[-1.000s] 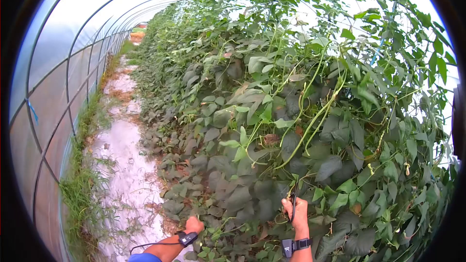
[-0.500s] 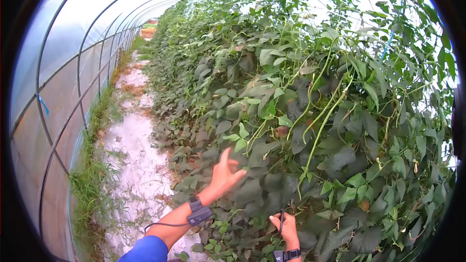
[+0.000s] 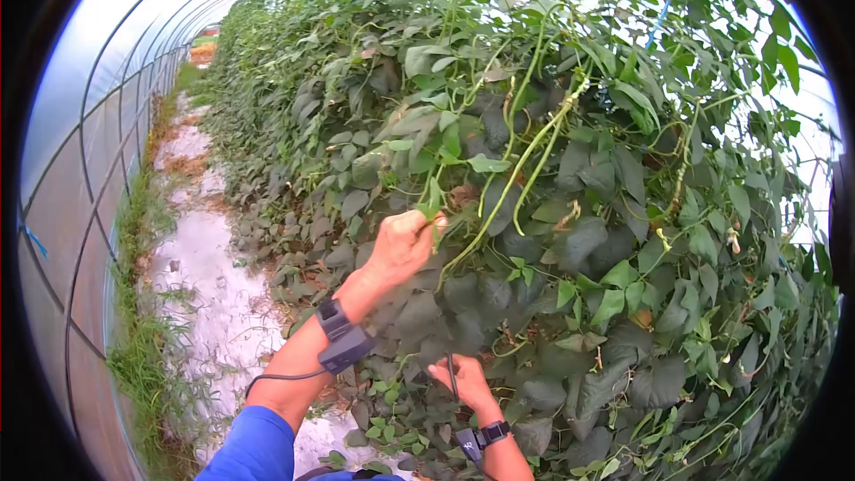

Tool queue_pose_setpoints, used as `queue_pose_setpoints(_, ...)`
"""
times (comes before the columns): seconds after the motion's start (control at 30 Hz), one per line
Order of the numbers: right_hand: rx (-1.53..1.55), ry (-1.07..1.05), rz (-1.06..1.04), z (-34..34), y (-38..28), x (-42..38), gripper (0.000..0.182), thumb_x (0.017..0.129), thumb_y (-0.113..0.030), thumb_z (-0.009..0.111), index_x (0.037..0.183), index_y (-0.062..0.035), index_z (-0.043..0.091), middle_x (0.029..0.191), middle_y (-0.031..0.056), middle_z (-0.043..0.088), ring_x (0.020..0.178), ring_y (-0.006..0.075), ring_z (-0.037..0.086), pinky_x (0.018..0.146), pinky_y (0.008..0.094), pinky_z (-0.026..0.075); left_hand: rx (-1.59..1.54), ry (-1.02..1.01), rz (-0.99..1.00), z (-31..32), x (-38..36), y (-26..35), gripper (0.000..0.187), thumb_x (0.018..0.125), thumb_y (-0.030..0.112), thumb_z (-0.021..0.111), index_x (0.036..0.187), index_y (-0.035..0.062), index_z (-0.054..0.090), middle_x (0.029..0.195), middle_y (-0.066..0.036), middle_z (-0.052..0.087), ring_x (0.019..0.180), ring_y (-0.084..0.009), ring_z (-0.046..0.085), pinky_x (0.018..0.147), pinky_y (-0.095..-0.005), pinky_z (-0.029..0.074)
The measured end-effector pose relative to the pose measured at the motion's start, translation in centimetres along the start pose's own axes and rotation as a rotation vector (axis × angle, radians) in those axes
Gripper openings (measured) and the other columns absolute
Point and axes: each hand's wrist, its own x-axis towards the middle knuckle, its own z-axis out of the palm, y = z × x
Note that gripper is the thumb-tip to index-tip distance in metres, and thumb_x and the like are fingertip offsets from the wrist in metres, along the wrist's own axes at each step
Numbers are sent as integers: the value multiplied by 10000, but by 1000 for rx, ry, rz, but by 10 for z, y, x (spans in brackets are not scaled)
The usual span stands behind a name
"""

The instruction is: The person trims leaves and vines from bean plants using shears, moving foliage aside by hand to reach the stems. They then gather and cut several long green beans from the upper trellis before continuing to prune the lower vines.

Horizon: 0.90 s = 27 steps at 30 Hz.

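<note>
1. We are standing in a long plastic tunnel, right beside a tall wall of bean plants [image 3: 570, 214] on our right.
2. Our left hand [image 3: 403, 245] is up in the leaves. Its fingers are curled tight around the near end of a long green bean pod [image 3: 521, 165], or maybe a small leaf there; the view is too blurry to be sure.
3. That long pod hangs down from the upper right, next to a second thin pod [image 3: 541, 165].
4. Our right hand [image 3: 465, 381] is lower and nearer to us. Its fingers are closed around a thin dark stem or string [image 3: 453, 372], and we cannot tell which one it is.
5. A dark band [image 3: 341, 338] sits on our left wrist, with a wire running down the arm.
6. On the far left, the pale path [image 3: 205, 276] runs away between the grass and the plants.
7. What could go wrong: if we pull too hard, the vine might snap or tear off good leaves.
8. The two pods hang close together, so we could grab the wrong one.
9. The leaves hide a lot, so our fingers might slip off.
</note>
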Motion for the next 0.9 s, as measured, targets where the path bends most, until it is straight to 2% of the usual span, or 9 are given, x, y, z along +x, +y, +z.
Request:
queue_pose_setpoints(0.07, 16, 31, -19, 1, -15, 13, 317, 832, -290, 731, 855, 9, 630, 742, -1, 590, 686, 73, 506, 604, 246, 421, -87, -4, -45, -1, -21, -5, 127, 919, 97, 589, 966, -12, 633, 744, -55, 625, 633, -119, 600, 581, -255, 486)
queue_pose_setpoints(0.13, 144, 28, -108, 1, -32, 30, 358, 843, -335, 711, 815, 9, 618, 651, -16, 523, 599, 64, 446, 524, 251, 366, -143, -2, -63, 1, -45, -15, 132, 922, 99, 585, 979, -14, 626, 751, -52, 617, 632, -115, 587, 576, -250, 475)
queue_pose_setpoints(0.2, 103, 17, -183, -1, -57, 49, 359, 867, -353, 685, 818, -7, 602, 655, -50, 448, 602, 55, 383, 520, 249, 326, -200, 0, -84, 0, -56, -21, 138, 925, 100, 582, 992, -15, 619, 758, -49, 609, 631, -111, 574, 570, -245, 465)
queue_pose_setpoints(0.27, 154, 0, -241, -4, -78, 69, 383, 889, -386, 653, 815, -15, 597, 655, -55, 437, 608, 53, 379, 524, 246, 318, -60, -61, -56, -4, -62, -22, 134, 876, 63, 602, 984, -16, 601, 835, -148, 621, 724, -286, 624, 637, -330, 487)
queue_pose_setpoints(0.43, 161, -153, -278, -17, -123, 108, 436, 916, -452, 594, 807, -30, 585, 657, -55, 433, 619, 58, 385, 523, 253, 320, -155, -134, -162, -3, -77, -40, 101, 875, 18, 572, 966, -26, 577, 800, -145, 572, 692, -290, 572, 632, -333, 466)
queue_pose_setpoints(0.47, 56, -158, -283, -19, -112, 126, 371, 946, -383, 553, 804, -44, 601, 684, -12, 551, 638, 83, 490, 570, 250, 398, -157, -146, -157, -5, -80, -40, 97, 880, 23, 568, 962, -28, 575, 783, -146, 555, 679, -288, 555, 620, -339, 456)
queue_pose_setpoints(0.67, -12, -237, -250, -18, -138, 138, 522, 956, -493, 462, 841, -16, 639, 611, 18, 545, 568, 106, 501, 532, 252, 401, -156, -145, -83, -12, -84, -44, 133, 918, 63, 534, 1006, -25, 578, 746, -154, 516, 640, -299, 518, 601, -351, 431)
queue_pose_setpoints(0.8, -16, -231, -154, -10, -142, 144, 531, 927, -516, 511, 800, -14, 628, 581, 13, 518, 517, 102, 462, 481, 257, 372, -91, -135, -101, -16, -87, -45, 165, 927, 103, 530, 1024, -15, 593, 774, -162, 552, 678, -307, 557, 628, -359, 452)
queue_pose_setpoints(0.9, 1, -168, -179, -4, -125, 142, 478, 927, -484, 544, 751, -44, 605, 554, -10, 488, 516, 76, 450, 479, 256, 369, -124, -101, -189, -20, -89, -52, 195, 957, 162, 503, 964, -11, 594, 769, -123, 582, 649, -256, 580, 604, -342, 464)
